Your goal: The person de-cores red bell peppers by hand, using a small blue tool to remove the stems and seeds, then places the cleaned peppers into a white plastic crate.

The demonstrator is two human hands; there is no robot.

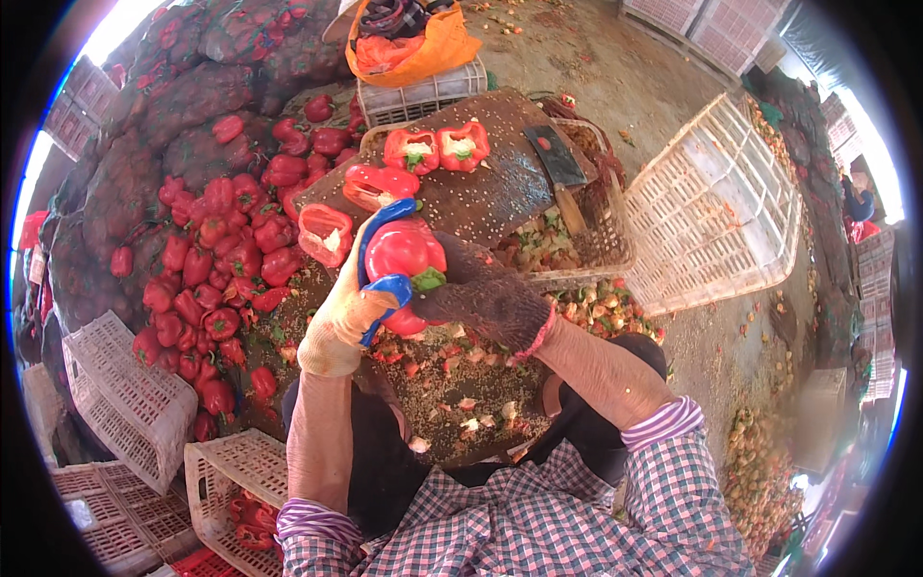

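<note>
My left hand [353, 296], in a white knit glove with blue coated fingers, holds a red bell pepper [404, 252] with its green stem turned to the right. Against the pepper's right side rests my right hand [483, 288], in a dark knit glove; its fingertips are partly hidden. Another red pepper surface shows just below, between the hands. Cut pepper halves [463, 146] lie cut side up on a brown cutting board [476, 195] beyond my hands, with another half [325, 234] at its left edge. A cleaver [555, 159] with a wooden handle lies at the board's right.
Whole red peppers [216, 252] are heaped on the left beside full mesh sacks [130, 195]. A plastic crate [577, 270] with scraps stands under the board. An empty crate [714, 209] leans at the right. Another crate [238, 461] at lower left holds red pepper pieces.
</note>
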